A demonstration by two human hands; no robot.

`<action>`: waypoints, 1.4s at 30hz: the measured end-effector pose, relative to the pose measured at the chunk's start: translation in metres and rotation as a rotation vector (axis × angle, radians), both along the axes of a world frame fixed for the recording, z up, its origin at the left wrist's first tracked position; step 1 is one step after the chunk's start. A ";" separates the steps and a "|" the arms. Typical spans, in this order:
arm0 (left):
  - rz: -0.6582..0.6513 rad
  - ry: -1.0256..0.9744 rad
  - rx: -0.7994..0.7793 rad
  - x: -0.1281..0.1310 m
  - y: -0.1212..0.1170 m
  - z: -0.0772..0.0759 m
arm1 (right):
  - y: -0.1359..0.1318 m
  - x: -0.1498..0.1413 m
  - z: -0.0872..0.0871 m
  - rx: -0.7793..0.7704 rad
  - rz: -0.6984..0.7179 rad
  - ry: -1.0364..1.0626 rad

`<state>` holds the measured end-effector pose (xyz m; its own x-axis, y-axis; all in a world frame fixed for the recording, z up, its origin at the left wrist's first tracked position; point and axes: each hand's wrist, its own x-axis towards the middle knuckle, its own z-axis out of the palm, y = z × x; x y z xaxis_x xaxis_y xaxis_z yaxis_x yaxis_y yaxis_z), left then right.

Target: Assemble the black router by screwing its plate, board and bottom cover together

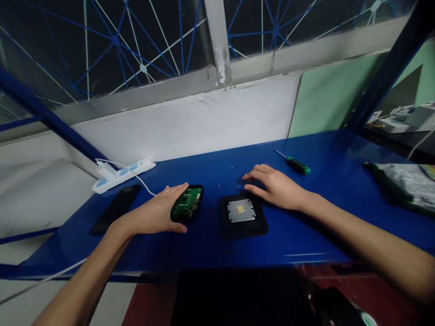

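Observation:
My left hand [158, 209] is around the left side of a green circuit board [186, 202] in a black case. Its fingers lie along the top edge and the thumb is by the bottom edge. To the right lies a black case cover [260, 224] with a silver metal plate [234, 213] on it and a small yellowish square pad [240, 208] in the middle. Just beyond this cover is my right hand [272, 184], open, thumb and fingers apart, with nothing visible in it. A few tiny specks lie on the table near its fingertips; I cannot make out what they are.
A green and black screwdriver [297, 165] lies behind my right hand. At the left are a black phone [115, 210] and a white power strip [126, 174] with a cable. A silvery bag [404, 183] lies on the right of the blue table [204, 251]. A wall stands behind.

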<state>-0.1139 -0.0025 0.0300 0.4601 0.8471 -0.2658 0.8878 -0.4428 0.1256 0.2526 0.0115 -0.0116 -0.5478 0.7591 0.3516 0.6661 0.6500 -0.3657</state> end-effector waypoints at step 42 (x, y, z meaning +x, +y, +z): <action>-0.069 -0.337 0.073 0.082 -0.042 -0.022 | -0.002 0.009 0.013 0.066 -0.065 0.078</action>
<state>-0.0321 -0.0444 0.0080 0.5682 0.8224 -0.0289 0.7696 -0.5187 0.3722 0.2612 0.0098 0.0010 -0.4678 0.7657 0.4416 0.6788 0.6312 -0.3754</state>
